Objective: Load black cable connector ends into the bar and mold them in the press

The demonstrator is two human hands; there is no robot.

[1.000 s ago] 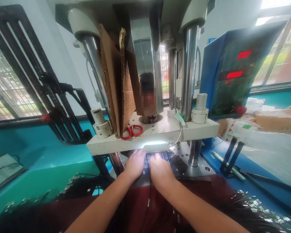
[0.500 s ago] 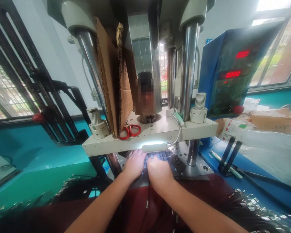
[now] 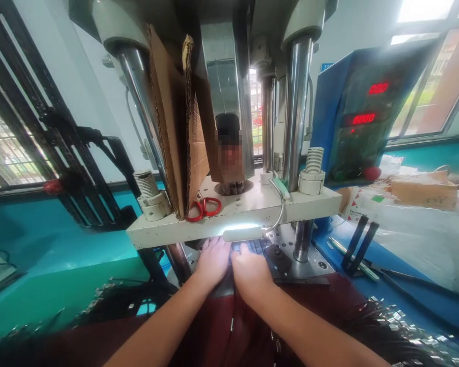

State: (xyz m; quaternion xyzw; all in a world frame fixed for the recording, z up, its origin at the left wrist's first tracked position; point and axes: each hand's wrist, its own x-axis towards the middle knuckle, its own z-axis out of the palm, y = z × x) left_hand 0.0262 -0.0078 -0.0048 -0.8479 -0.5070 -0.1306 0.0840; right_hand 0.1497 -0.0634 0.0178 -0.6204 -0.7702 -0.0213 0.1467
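Fingers of the left hand (image 3: 214, 262) stretch forward, close together, their tips at the slotted block (image 3: 258, 245); whether they press or pinch something is hidden. Fingers of the right hand (image 3: 252, 270) bend inward with the thumb uppermost, and I cannot tell if they grasp anything. Both hands rest side by side on the metal bed (image 3: 319, 267), below the heavy plate (image 3: 176, 232) and its lit lamp (image 3: 243, 233).

One thin cable (image 3: 232, 324) shows just below the hands, its metal end over the dark red surface (image 3: 214, 318); its upper part is lost near the hands. More cables with metal ends lie in bunches, the left bunch (image 3: 107, 293) and the right bunch (image 3: 409, 321).

My reading is that the step in hand is careful placing or adjusting at the block. The next move seems to call for steady, small finger work, and for both hands well out from under the plate before it could come down.

Compared with half a second ago, the left hand sits slightly nearer the right, narrowing the gap, and the view has shifted a little. The red-handled scissors (image 3: 204, 208) stay on the plate.
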